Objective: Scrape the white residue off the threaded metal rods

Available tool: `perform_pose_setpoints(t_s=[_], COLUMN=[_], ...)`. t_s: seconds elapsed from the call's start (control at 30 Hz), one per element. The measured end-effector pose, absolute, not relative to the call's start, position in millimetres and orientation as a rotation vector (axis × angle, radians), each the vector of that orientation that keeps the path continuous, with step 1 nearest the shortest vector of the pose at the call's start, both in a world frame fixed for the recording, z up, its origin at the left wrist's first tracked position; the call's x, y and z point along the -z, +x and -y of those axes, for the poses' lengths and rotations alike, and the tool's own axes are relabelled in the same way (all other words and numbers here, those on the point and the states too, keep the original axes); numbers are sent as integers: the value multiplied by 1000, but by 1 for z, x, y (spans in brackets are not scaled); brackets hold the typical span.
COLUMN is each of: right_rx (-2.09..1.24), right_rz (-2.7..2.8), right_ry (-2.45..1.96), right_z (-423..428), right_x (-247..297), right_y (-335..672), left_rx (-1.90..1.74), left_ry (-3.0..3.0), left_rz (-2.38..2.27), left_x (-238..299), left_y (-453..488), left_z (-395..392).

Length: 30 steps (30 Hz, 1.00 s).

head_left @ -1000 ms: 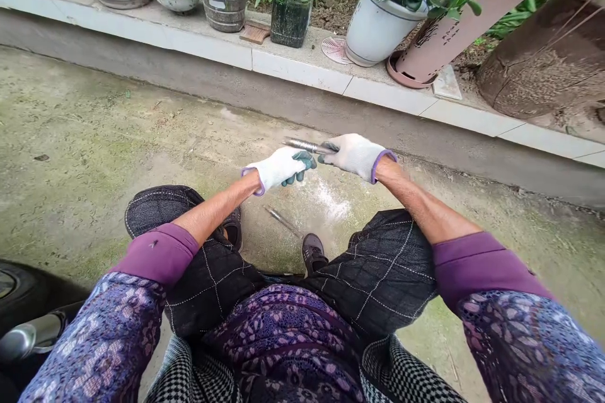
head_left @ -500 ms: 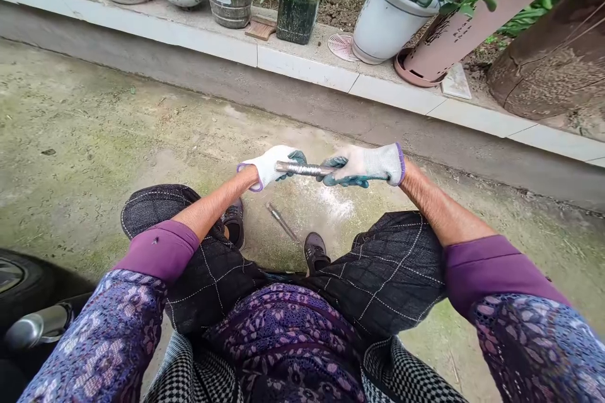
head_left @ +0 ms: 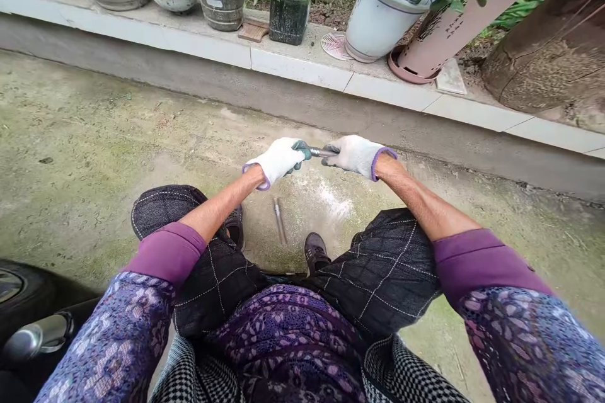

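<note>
Both my hands wear white knit gloves with dark green palms and purple cuffs. Between them, out over the concrete, is a short stick wound with silvery wire (head_left: 321,152). My left hand (head_left: 284,157) is closed round its left part, hiding most of the winding. Near the stick's right end, my right hand (head_left: 355,154) grips it with fingers and thumb. A second thin stick (head_left: 280,221), with a shiny band towards its far end, lies on the ground between my feet.
White powder (head_left: 333,198) is scattered on the ground beyond my shoes. A tiled ledge (head_left: 302,70) crosses ahead, carrying potted plants such as a white pot (head_left: 380,24) and a dark square pot (head_left: 289,20). At lower left are a tire (head_left: 23,293) and a shiny metal cylinder (head_left: 35,337).
My left hand has closed over the wire winding, which was mostly exposed before. Both hands have shifted slightly away from me. The stick on the ground now lies at a steeper angle.
</note>
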State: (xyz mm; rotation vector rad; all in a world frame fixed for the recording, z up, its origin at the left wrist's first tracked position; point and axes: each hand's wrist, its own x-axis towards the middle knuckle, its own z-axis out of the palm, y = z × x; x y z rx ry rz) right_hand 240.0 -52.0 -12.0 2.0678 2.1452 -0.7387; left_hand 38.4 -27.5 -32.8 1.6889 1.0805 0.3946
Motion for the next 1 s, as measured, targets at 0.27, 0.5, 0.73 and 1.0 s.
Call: perform_pose_setpoints(t_s=[0.27,0.5,0.73,1.0], right_rx=[947,845,643,1199], right_rz=[-2148,-2169,-2197,-1990], right_ry=[2234,2152,1991,2168], right_z=[59,60,67,101], right_x=[1,-6,-17,-51], right_y=[230,229,232,249], left_rx=[-471,-441,-371,-313], left_ry=[1205,1154,1032,886], left_rz=[-962,-1021,-965,-675], left_x=[32,36,45,24], left_y=[33,35,34,43], left_z=[32,31,32,40])
